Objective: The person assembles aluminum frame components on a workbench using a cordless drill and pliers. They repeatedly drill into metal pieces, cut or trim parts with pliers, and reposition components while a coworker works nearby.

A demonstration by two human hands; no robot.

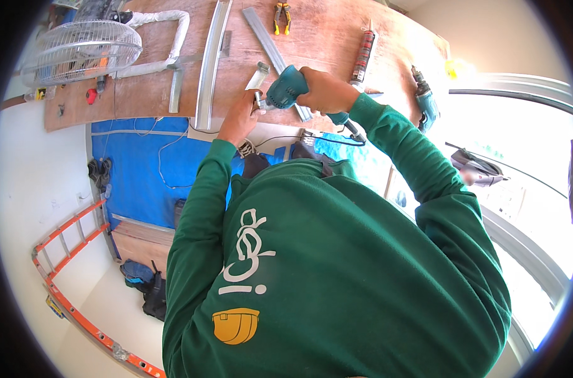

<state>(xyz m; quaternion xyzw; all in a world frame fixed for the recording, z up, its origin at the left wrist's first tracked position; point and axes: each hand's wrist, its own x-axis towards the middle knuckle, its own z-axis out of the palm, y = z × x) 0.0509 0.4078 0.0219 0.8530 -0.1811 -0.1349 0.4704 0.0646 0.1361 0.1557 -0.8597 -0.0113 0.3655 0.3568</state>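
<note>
Fingers of your right hand [324, 90] wrap tight round the grip of the teal corded power drill [285, 88], thumb side toward you, so the tool's nose points left at the work. Fingers of your left hand [241, 116] close on the short bent metal bracket [257, 77], pinching its lower end; how the tips sit exactly you cannot tell from this angle. Bracket stands tilted at the near edge of the plywood worktop [141, 94], just where the drill tip meets it: held that way it seems braced against the push of the bit, with the board beneath as backing. Both forearms in green sleeves reach forward and up from the lower frame, elbows bent, right elbow flared out wide to the right, left arm straighter and tucked close. Drill cord [286, 140] loops back under your right wrist, clear of the work. On the board beyond: long metal channels [212, 57], one running under the drill; yellow-handled pliers [282, 17]; a sealant cartridge [363, 57]; a second teal drill [425, 101] well apart to the right; a wire fan guard [82, 50] at far left. Orange ladder [72, 283] lies on the floor below left.
</note>
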